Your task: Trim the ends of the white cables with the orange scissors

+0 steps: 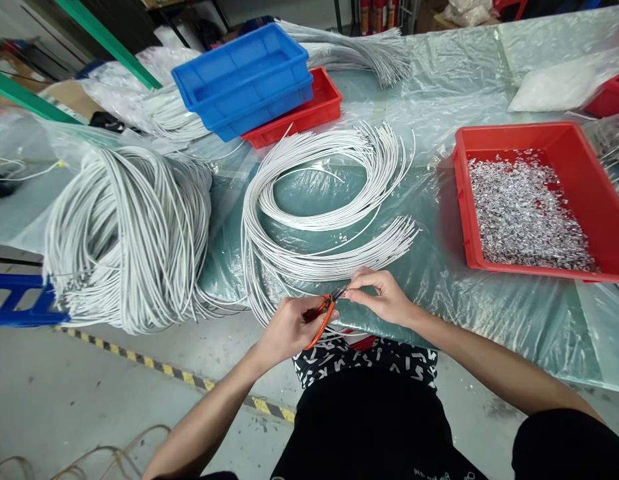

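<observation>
My left hand point(288, 328) is closed around the orange handles of a pair of pliers point(316, 335), whose dark jaws point up and to the right. At the jaw tips, my right hand point(382, 298) pinches with thumb and forefinger; what sits between them is too small to make out. Just beyond both hands lies a looped bundle of white wires point(309, 263), its cut ends fanned out to the right. Small shiny metal pieces point(529, 213) fill part of a red tray point(462, 193) on the right.
A large heap of white wire coils point(139, 233) stands at the left table edge. Stacked blue bins point(249, 93) rest on a red bin point(324, 103) behind the loop. More grey-white wires point(359, 53) lie at the back. Plastic sheeting point(529, 327) covers the table.
</observation>
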`<state>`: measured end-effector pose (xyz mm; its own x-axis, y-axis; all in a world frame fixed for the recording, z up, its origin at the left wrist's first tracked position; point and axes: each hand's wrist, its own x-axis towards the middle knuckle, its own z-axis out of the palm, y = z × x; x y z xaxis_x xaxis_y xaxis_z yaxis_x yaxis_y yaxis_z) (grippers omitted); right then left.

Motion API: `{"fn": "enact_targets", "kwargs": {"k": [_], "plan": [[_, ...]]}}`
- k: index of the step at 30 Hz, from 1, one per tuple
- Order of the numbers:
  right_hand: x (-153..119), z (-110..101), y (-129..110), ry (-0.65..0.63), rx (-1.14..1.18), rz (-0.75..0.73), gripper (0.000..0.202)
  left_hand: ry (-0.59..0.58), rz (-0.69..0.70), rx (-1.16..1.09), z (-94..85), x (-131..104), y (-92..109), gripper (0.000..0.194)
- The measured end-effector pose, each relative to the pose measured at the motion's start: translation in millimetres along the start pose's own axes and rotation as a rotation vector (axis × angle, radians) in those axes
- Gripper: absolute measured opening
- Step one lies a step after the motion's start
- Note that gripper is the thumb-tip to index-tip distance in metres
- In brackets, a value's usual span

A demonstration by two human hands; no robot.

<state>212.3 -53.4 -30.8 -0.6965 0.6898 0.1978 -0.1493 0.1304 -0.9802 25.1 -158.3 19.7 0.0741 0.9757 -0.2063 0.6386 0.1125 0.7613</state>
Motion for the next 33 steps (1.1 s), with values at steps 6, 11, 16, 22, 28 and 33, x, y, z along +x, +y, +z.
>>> {"fn": "enact_targets", "kwargs": {"k": [6,11,16,22,28,33], "plan": [[-5,7,-1,0.105,-0.165,-0.147,0.015,-0.023,-0.072,-0.106,7.8,-6,-3,0.033],[-8,12,-2,0.184,-0.431,-0.308,0.012,-0.017,-0.189,-0.327,22.8,-12,-4,0.033],[-12,14,0,0.195,-0.681,-0.375,0.02,-0.035,-0.33,-0.553,33.1,-15,-2,0.04],[-14,13,6,0.178,-0.854,-0.476,0.025,-0.058,-0.356,-0.634,32.3,-16,1,0.045],[-10,12,2,0.114,-0.678,-0.413,0.019,0.021,-0.209,-0.407,26.6,-18,-2,0.036],[-5,7,-3,-0.021,-0.267,-0.196,0.031,0.081,-0.029,-0.161,20.5,-14,-7,0.037]]}}
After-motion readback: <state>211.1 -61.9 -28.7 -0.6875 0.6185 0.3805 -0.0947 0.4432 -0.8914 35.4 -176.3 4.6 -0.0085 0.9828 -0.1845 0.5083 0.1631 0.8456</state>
